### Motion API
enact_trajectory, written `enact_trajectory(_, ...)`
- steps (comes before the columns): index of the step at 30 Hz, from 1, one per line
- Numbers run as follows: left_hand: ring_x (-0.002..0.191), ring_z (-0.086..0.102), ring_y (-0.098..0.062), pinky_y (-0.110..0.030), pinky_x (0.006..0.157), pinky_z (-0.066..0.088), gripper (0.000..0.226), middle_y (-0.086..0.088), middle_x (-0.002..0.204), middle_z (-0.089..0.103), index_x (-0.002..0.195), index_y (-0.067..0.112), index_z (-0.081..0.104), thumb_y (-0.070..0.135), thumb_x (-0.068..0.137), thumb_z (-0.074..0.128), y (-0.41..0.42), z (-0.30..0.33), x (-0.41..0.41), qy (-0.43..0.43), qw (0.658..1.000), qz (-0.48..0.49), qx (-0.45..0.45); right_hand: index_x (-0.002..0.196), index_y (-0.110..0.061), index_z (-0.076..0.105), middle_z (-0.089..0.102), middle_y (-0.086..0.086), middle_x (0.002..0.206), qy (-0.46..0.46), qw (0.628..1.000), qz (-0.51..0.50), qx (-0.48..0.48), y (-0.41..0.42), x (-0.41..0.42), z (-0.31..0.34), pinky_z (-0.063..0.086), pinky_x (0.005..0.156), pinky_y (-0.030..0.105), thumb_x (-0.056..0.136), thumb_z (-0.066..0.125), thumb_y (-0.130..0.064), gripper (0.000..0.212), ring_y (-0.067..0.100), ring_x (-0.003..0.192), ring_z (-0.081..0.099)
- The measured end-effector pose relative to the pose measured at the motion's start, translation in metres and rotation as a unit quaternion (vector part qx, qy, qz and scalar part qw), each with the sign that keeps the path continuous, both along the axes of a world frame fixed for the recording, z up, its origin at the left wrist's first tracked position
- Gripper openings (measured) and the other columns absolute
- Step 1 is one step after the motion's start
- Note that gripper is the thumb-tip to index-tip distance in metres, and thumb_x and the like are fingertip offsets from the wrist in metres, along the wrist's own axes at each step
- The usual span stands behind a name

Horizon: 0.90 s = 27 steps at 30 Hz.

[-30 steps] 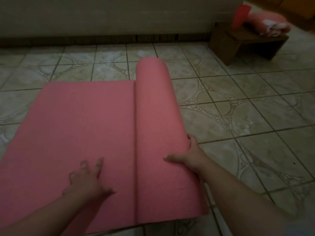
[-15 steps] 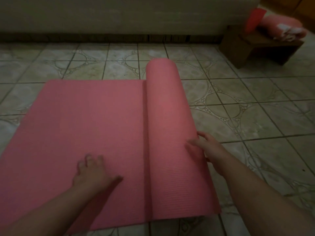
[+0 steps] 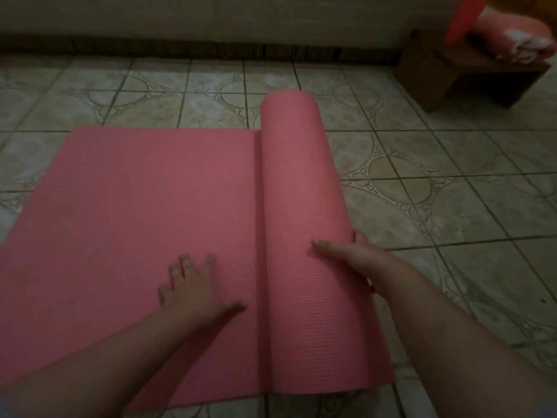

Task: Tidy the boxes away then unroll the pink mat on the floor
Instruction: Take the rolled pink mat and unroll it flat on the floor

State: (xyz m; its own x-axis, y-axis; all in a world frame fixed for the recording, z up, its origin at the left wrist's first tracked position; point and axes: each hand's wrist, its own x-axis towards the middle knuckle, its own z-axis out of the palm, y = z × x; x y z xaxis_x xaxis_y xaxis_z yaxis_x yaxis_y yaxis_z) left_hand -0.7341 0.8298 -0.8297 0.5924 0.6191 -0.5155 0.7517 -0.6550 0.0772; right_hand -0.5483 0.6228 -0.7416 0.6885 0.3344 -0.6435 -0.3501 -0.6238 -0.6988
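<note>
Pink mat (image 3: pixel 144 212): being held down flat by the spread left hand (image 3: pixel 193 291).
Roll (image 3: pixel 304 206): being wrapped by the curled right hand (image 3: pixel 352 257).

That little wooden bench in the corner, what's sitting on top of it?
On the bench rest a red cup-like object and a pink-and-white rolled bundle. What lies behind them is hidden.

Dim light falls on a patterned tile floor (image 3: pixel 422 182); a low wooden bench (image 3: pixel 470 76) sits against what seems a pale wall (image 3: pixel 211 16).
</note>
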Motion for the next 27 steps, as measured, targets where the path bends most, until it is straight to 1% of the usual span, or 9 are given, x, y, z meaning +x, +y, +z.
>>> enact_trajectory(3, 0.144, -0.009, -0.040, -0.061, 0.111, 0.016, 0.133, -0.018, 0.156, -0.020, 0.147, 0.036, -0.012, 0.089, 0.046, 0.055, 0.001, 0.001, 0.001, -0.005, 1.000, 0.004, -0.006, 0.144, -0.025, 0.021, 0.051, -0.001, 0.130, -0.018, 1.000, -0.008, 0.008, 0.001, -0.003, -0.007, 0.050, 0.090, 0.037, 0.025, 0.087, -0.060, 0.140, 0.019, 0.106, 0.057)
enact_trajectory(6, 0.145, -0.008, -0.039, -0.060, 0.111, 0.020, 0.132, -0.016, 0.156, -0.020, 0.146, 0.039, -0.013, 0.086, 0.047, 0.060, 0.003, 0.002, 0.000, -0.008, 1.000, 0.007, -0.010, 0.138, -0.023, 0.029, 0.056, -0.003, 0.121, -0.026, 0.999, -0.028, 0.018, -0.001, -0.003, -0.012, 0.052, 0.086, 0.037, 0.028, 0.090, -0.054, 0.130, 0.017, 0.099, 0.060)
enact_trajectory(10, 0.145, -0.007, -0.038, -0.060, 0.111, 0.023, 0.129, -0.015, 0.156, -0.021, 0.146, 0.040, -0.011, 0.080, 0.050, 0.065, 0.003, 0.006, -0.001, -0.012, 1.000, 0.011, -0.017, 0.133, -0.023, 0.037, 0.060, -0.004, 0.114, -0.027, 0.999, -0.038, 0.027, -0.007, 0.004, -0.012, 0.054, 0.085, 0.038, 0.026, 0.091, -0.052, 0.123, 0.016, 0.096, 0.064)
enact_trajectory(13, 0.145, -0.008, -0.039, -0.060, 0.110, 0.025, 0.127, -0.016, 0.156, -0.020, 0.146, 0.040, -0.013, 0.077, 0.054, 0.067, 0.005, 0.009, -0.003, -0.011, 1.000, -0.003, -0.025, 0.128, -0.022, 0.041, 0.063, -0.004, 0.111, -0.028, 0.998, -0.037, 0.046, -0.007, 0.003, -0.011, 0.055, 0.078, 0.033, 0.026, 0.092, -0.050, 0.117, 0.015, 0.094, 0.065)
enact_trajectory(17, 0.144, -0.009, -0.040, -0.057, 0.114, 0.021, 0.128, -0.022, 0.155, -0.016, 0.147, 0.036, -0.014, 0.077, 0.056, 0.065, 0.018, 0.006, -0.017, 0.001, 1.000, -0.006, -0.017, 0.123, -0.023, 0.046, 0.065, -0.006, 0.106, -0.032, 0.996, -0.040, 0.071, 0.002, -0.005, -0.013, 0.056, 0.078, 0.033, 0.025, 0.092, -0.048, 0.111, 0.012, 0.091, 0.066)
enact_trajectory(19, 0.144, -0.008, -0.041, -0.053, 0.116, 0.016, 0.129, -0.028, 0.154, -0.012, 0.148, 0.030, -0.016, 0.079, 0.057, 0.062, 0.029, 0.006, -0.030, 0.019, 1.000, -0.010, -0.009, 0.122, -0.024, 0.046, 0.066, -0.007, 0.105, -0.038, 0.997, -0.021, 0.066, 0.012, -0.015, -0.016, 0.055, 0.082, 0.035, 0.025, 0.091, -0.052, 0.110, 0.012, 0.091, 0.066)
enact_trajectory(22, 0.144, -0.007, -0.043, -0.046, 0.118, 0.007, 0.129, -0.035, 0.152, -0.007, 0.148, 0.022, -0.017, 0.080, 0.061, 0.058, 0.040, 0.010, -0.044, 0.046, 0.999, -0.012, 0.006, 0.126, -0.029, 0.040, 0.062, -0.010, 0.110, -0.064, 0.997, 0.008, 0.030, 0.026, -0.032, -0.020, 0.052, 0.088, 0.036, 0.025, 0.085, -0.064, 0.116, 0.010, 0.095, 0.062)
enact_trajectory(24, 0.143, -0.007, -0.044, -0.046, 0.118, 0.007, 0.129, -0.036, 0.151, -0.007, 0.147, 0.020, -0.019, 0.079, 0.063, 0.058, 0.040, 0.015, -0.043, 0.067, 0.998, -0.017, 0.008, 0.131, -0.030, 0.035, 0.060, -0.010, 0.114, -0.086, 0.996, 0.016, 0.009, 0.031, -0.037, -0.020, 0.050, 0.087, 0.033, 0.026, 0.082, -0.068, 0.121, 0.011, 0.098, 0.060)
enact_trajectory(27, 0.144, -0.005, -0.044, -0.046, 0.118, 0.009, 0.133, -0.037, 0.151, -0.004, 0.147, 0.015, -0.019, 0.077, 0.061, 0.062, 0.039, 0.021, -0.032, 0.100, 0.995, -0.021, 0.010, 0.135, -0.023, 0.035, 0.060, -0.004, 0.118, -0.057, 0.998, 0.007, 0.014, 0.024, -0.032, -0.016, 0.050, 0.085, 0.030, 0.030, 0.087, -0.061, 0.124, 0.013, 0.098, 0.061)
